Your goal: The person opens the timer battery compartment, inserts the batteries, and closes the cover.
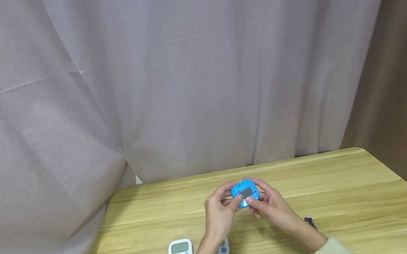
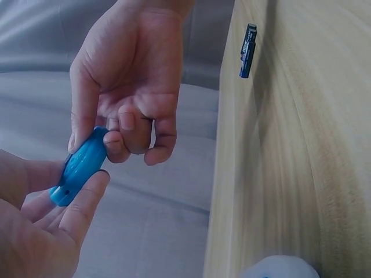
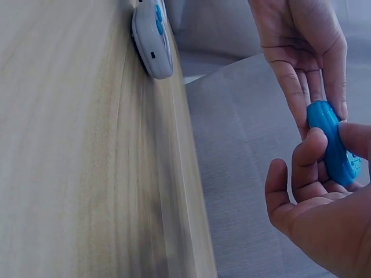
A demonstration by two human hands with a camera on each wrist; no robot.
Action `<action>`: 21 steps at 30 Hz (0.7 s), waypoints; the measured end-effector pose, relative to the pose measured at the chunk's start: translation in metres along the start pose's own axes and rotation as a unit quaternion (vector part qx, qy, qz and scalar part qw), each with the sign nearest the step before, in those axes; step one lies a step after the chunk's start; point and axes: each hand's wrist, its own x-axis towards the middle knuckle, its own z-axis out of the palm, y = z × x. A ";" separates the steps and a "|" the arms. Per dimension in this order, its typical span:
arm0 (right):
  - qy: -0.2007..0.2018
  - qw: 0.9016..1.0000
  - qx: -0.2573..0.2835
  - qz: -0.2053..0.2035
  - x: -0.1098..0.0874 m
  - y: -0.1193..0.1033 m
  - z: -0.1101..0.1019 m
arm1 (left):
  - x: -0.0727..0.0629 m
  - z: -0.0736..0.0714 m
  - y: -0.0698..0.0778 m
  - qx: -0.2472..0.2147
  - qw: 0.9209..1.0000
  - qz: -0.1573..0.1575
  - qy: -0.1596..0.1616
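Raised over the table, a small rounded blue digital device (image 1: 239,186) has its grey display facing the head camera. My left hand (image 1: 217,215) pinches it by its left side, thumb on the front. From the opposite side my right hand (image 1: 277,211) also grips it, with its thumb at the lower front edge. In the left wrist view the blue device (image 2: 84,168) appears edge-on between both hands. The right wrist view shows the blue device's other edge (image 3: 326,124), where fingers and thumbs of both hands meet it.
Two white digital timers with blue buttons lie on the wooden table (image 1: 345,193): the left timer (image 1: 180,252) in full view, the right timer (image 1: 222,250) partly behind my left forearm. Dark blue batteries (image 2: 248,51) lie near my right forearm. A grey curtain (image 1: 197,80) hangs behind.
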 end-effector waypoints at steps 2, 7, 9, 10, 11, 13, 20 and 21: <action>0.002 1.000 -0.001 0.006 0.000 -0.001 0.000 | 0.000 0.000 0.001 0.005 1.000 -0.002 0.001; 0.001 1.000 0.000 0.009 -0.001 0.000 -0.001 | -0.002 0.001 0.000 0.010 1.000 -0.002 -0.001; -0.002 1.000 0.002 0.005 -0.001 0.000 -0.002 | -0.002 0.001 -0.001 0.009 1.000 -0.001 -0.001; -0.003 1.000 0.002 0.002 -0.001 0.000 -0.002 | -0.002 0.001 -0.001 0.009 1.000 0.002 -0.002; -0.005 1.000 0.003 -0.001 -0.002 0.000 -0.002 | -0.002 0.002 -0.001 0.009 1.000 0.002 -0.002; -0.007 1.000 0.005 -0.005 -0.002 0.001 -0.003 | -0.002 0.002 0.000 0.010 1.000 -0.001 -0.001; -0.007 1.000 0.013 -0.002 -0.001 -0.001 -0.002 | -0.001 0.003 -0.001 0.020 1.000 0.002 -0.001; -0.006 1.000 0.013 0.000 -0.001 -0.002 -0.002 | -0.001 0.002 -0.001 0.022 1.000 0.006 -0.002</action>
